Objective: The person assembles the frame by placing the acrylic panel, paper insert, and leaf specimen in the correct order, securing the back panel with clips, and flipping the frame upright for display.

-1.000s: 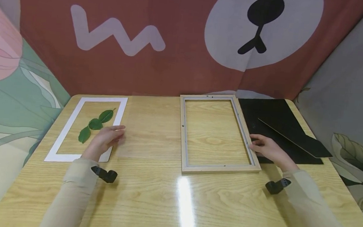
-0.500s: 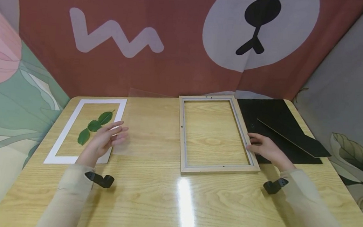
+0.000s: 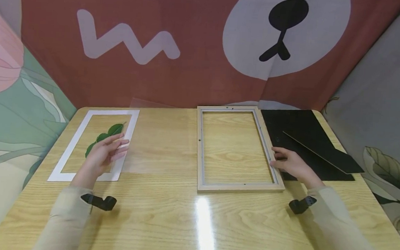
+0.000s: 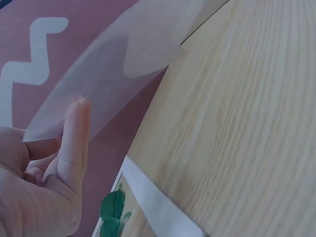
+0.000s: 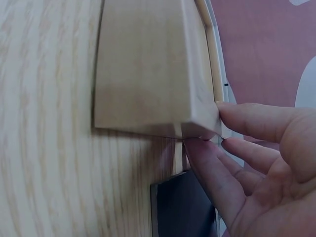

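Observation:
My left hand (image 3: 102, 151) holds a clear plastic sheet (image 3: 157, 141) by its left edge. In the left wrist view the sheet (image 4: 111, 74) rises at a slant between thumb and straight fingers (image 4: 74, 143). Behind that hand lie a white mat (image 3: 73, 143) and a sprig of green leaves (image 3: 116, 129), partly hidden. On the right, my right hand (image 3: 293, 164) pinches the right side of a pale wooden picture frame (image 3: 241, 188), which lies back side up. The right wrist view has the thumb and fingers on either side of the frame's bar (image 5: 143, 64).
A black backing board (image 3: 291, 119) with a slanted stand flap (image 3: 337, 159) lies right of the frame, at the table's (image 3: 144, 218) far right. A patterned cloth wall (image 3: 137, 82) stands along the back edge.
My left hand has moved left and rotated, lifting and shifting the clear sheet leftward; the hand now overlaps the leaves. My right hand stays on the frame, which has shifted very slightly left.

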{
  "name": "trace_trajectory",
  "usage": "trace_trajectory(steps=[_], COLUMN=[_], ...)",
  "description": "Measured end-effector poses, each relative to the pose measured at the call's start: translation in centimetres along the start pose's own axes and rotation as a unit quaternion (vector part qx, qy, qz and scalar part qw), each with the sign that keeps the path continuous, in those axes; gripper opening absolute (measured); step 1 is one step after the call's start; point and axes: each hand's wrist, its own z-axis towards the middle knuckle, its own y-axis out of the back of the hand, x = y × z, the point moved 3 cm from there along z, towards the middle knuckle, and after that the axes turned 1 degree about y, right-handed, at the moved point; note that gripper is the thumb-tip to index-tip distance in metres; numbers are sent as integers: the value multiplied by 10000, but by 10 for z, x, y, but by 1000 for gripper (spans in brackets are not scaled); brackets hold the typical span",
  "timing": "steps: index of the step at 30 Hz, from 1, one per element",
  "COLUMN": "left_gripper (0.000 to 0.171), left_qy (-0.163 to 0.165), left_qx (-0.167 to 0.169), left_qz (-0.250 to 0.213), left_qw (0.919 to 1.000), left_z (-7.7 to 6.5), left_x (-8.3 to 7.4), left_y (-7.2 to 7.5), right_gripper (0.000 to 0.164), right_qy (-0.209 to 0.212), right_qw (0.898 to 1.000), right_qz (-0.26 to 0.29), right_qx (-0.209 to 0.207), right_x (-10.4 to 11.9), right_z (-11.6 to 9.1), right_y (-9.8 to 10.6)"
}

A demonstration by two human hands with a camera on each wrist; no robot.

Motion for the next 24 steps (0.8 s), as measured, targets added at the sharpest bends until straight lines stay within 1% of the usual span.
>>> trace_trajectory(steps=[6, 9, 12, 16, 19, 24], left_gripper=[24, 19, 20, 28, 29, 31], left_qy=[64, 92, 87, 24, -49, -14], left_qx=[116, 206, 323, 516, 659, 789], left_qz=[-270, -365, -386, -417, -383, -341], left_qw=[9995, 9991, 9987, 9978, 9971, 9963], left_z=[-5, -6, -5, -3, -1, 2], left_x=[1, 2, 2, 3, 6, 10], left_y=[5, 5, 1, -7, -14, -27], right_gripper=[65, 66, 66, 66, 67, 69], right_qy=[133, 169, 163, 144, 142, 84], right_qw=[9999, 9998, 9997, 9996, 9994, 9990], right_qz=[48, 116, 156, 228, 308, 369], right_qx=[4, 7, -21, -29, 67, 220], right_x=[2, 4, 5, 7, 9, 15], right_z=[-1, -2, -1, 1, 2, 4], right_y=[-2, -4, -5, -7, -10, -15])
